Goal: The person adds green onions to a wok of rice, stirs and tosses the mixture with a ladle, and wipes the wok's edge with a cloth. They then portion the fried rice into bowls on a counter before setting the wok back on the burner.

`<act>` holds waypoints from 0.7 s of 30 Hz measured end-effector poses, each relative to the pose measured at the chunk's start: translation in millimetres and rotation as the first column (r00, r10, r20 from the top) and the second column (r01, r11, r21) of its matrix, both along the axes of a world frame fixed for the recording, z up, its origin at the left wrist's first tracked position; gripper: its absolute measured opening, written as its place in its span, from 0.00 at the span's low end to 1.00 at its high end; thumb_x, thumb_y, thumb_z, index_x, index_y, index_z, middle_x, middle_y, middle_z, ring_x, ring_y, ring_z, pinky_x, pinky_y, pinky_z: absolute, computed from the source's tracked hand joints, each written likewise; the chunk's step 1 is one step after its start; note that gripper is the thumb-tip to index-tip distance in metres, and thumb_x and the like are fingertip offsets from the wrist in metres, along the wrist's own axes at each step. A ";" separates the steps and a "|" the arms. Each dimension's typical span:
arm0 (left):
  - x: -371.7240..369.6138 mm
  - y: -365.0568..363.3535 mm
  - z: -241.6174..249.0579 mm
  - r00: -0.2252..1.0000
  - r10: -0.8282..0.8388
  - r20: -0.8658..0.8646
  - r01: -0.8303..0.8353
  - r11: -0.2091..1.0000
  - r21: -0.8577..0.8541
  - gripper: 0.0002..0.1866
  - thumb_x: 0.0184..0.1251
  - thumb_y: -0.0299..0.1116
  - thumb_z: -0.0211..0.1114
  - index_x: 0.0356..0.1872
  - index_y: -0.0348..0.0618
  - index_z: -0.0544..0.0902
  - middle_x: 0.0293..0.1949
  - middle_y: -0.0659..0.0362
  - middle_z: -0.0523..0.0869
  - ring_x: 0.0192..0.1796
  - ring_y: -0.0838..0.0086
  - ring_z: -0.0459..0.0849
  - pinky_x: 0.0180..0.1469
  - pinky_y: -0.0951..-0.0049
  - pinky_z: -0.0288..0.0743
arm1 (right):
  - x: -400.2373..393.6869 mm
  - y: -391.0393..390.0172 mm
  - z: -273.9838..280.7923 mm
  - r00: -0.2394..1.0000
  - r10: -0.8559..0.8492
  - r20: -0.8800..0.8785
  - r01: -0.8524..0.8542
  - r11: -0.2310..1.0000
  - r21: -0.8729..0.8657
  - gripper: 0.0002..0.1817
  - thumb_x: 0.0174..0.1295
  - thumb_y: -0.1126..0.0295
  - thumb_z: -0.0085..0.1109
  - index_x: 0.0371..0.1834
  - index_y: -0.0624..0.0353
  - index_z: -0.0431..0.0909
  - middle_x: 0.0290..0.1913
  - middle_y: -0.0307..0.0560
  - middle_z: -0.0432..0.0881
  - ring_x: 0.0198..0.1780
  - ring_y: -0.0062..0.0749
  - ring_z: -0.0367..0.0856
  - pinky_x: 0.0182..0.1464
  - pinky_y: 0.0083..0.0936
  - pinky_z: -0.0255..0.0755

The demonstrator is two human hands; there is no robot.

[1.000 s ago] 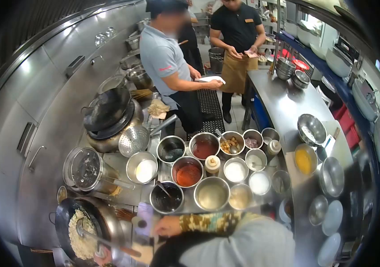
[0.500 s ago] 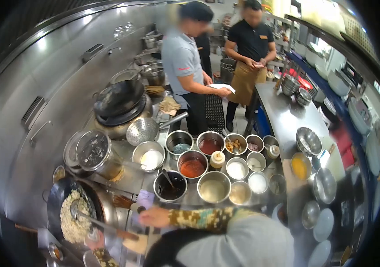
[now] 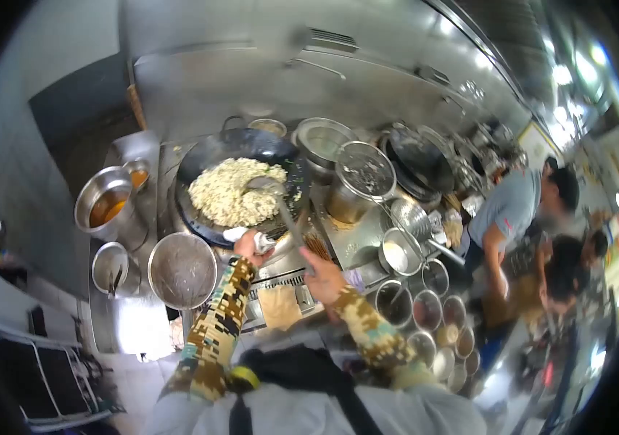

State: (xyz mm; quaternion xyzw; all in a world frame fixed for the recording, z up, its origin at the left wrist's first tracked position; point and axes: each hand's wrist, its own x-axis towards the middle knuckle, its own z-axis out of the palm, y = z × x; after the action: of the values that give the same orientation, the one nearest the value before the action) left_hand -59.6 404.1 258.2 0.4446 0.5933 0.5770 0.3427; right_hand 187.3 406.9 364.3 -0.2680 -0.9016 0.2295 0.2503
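Observation:
A black wok (image 3: 204, 148) holds a heap of pale fried rice (image 3: 226, 192) with small green bits. At the wok's near rim, my left hand (image 3: 253, 246) is closed around a folded white cloth (image 3: 237, 233). My right hand (image 3: 326, 281) is closed around the handle of a ladle (image 3: 287, 217). The ladle's bowl rests in the right side of the rice, and its shaft slants down across the rim to my hand. Both forearms wear camouflage-patterned sleeves.
Left of the wok stand a pot of orange liquid (image 3: 117, 210) and a used steel bowl (image 3: 182, 272). A tall steel pot (image 3: 356, 196), a perforated strainer (image 3: 411, 217) and several sauce pots (image 3: 425, 312) are on the right. Co-workers (image 3: 516, 203) stand farther right.
My view has swung left towards the wok. My right hand, off the ladle before, is now closed on its handle. My left hand stays at the wok's rim with the cloth.

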 end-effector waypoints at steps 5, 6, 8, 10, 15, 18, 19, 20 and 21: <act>16.3 -2.3 47.6 0.301 0.254 0.919 -0.049 0.967 -0.251 0.10 0.62 0.40 0.57 0.39 0.49 0.79 0.33 0.58 0.84 0.33 0.64 0.84 0.32 0.56 0.79 | -2.5 30.6 18.4 0.974 -0.225 0.015 0.205 0.854 -0.478 0.36 0.59 0.75 0.53 0.73 0.58 0.54 0.24 0.43 0.77 0.20 0.22 0.74 0.22 0.24 0.71; 16.0 -2.3 43.5 0.324 0.264 0.909 -0.057 0.964 -0.260 0.10 0.62 0.40 0.57 0.39 0.48 0.79 0.33 0.58 0.84 0.33 0.64 0.84 0.32 0.56 0.79 | -1.2 26.8 14.0 0.975 -0.222 -0.005 0.192 0.855 -0.481 0.36 0.60 0.75 0.53 0.73 0.58 0.53 0.23 0.41 0.76 0.19 0.21 0.72 0.21 0.23 0.70; 10.6 3.0 37.3 0.347 0.269 0.899 -0.039 0.961 -0.273 0.10 0.63 0.38 0.57 0.42 0.48 0.78 0.36 0.57 0.83 0.37 0.64 0.83 0.37 0.54 0.79 | -3.3 -7.6 30.2 0.976 -0.216 0.011 0.188 0.821 -0.539 0.36 0.60 0.77 0.52 0.74 0.59 0.52 0.22 0.38 0.74 0.18 0.19 0.70 0.19 0.21 0.68; 8.4 6.2 26.3 0.355 0.254 0.899 -0.016 0.964 -0.266 0.11 0.65 0.37 0.57 0.45 0.47 0.78 0.39 0.56 0.83 0.40 0.64 0.82 0.42 0.53 0.79 | 4.3 -24.7 42.9 0.981 -0.185 -0.062 0.065 0.610 -0.790 0.36 0.61 0.78 0.52 0.74 0.59 0.51 0.24 0.37 0.74 0.18 0.18 0.68 0.21 0.18 0.67; 9.5 2.7 39.5 0.296 0.301 0.907 -0.017 0.951 -0.310 0.10 0.65 0.36 0.57 0.44 0.46 0.78 0.38 0.56 0.82 0.42 0.63 0.81 0.44 0.53 0.78 | 17.5 -20.2 86.6 0.993 -0.115 -0.004 0.098 0.869 -0.486 0.35 0.61 0.76 0.55 0.73 0.59 0.54 0.28 0.37 0.76 0.21 0.14 0.68 0.24 0.17 0.68; 10.0 0.1 44.6 0.320 0.300 0.899 -0.024 0.951 -0.309 0.10 0.64 0.36 0.58 0.43 0.45 0.78 0.37 0.55 0.82 0.40 0.62 0.82 0.42 0.55 0.79 | 37.6 -6.6 97.0 0.998 -0.062 -0.018 0.044 0.859 -0.510 0.35 0.60 0.76 0.54 0.73 0.56 0.55 0.33 0.39 0.77 0.25 0.16 0.72 0.27 0.18 0.72; 10.8 -1.8 50.9 0.303 0.330 0.894 -0.038 0.942 -0.335 0.10 0.64 0.36 0.58 0.42 0.45 0.78 0.37 0.55 0.82 0.39 0.62 0.82 0.42 0.56 0.79 | 42.8 -5.9 99.5 0.998 -0.056 -0.030 0.028 0.811 -0.584 0.35 0.60 0.76 0.53 0.73 0.54 0.56 0.36 0.39 0.78 0.27 0.17 0.74 0.28 0.19 0.73; 12.7 -2.4 53.4 0.285 0.357 0.889 -0.052 0.932 -0.358 0.10 0.63 0.36 0.58 0.42 0.45 0.78 0.37 0.55 0.82 0.38 0.62 0.82 0.42 0.57 0.79 | 35.7 -10.2 113.8 0.990 -0.084 0.112 0.135 0.776 -0.616 0.36 0.59 0.76 0.53 0.73 0.54 0.55 0.36 0.40 0.78 0.27 0.19 0.76 0.30 0.19 0.75; 16.5 -5.2 49.1 0.591 0.251 0.767 -0.141 0.968 -0.207 0.10 0.63 0.36 0.59 0.41 0.45 0.78 0.37 0.55 0.82 0.38 0.62 0.82 0.41 0.58 0.79 | 36.3 -7.4 108.0 0.988 -0.096 0.118 0.151 0.735 -0.661 0.36 0.60 0.76 0.54 0.73 0.54 0.55 0.35 0.41 0.78 0.26 0.19 0.76 0.28 0.20 0.75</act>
State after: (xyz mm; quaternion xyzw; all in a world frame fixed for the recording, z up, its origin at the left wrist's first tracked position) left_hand -43.1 398.9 307.3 0.0557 0.4623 0.7092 0.5293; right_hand 223.6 399.5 472.3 -0.4075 -0.7487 0.5094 0.1179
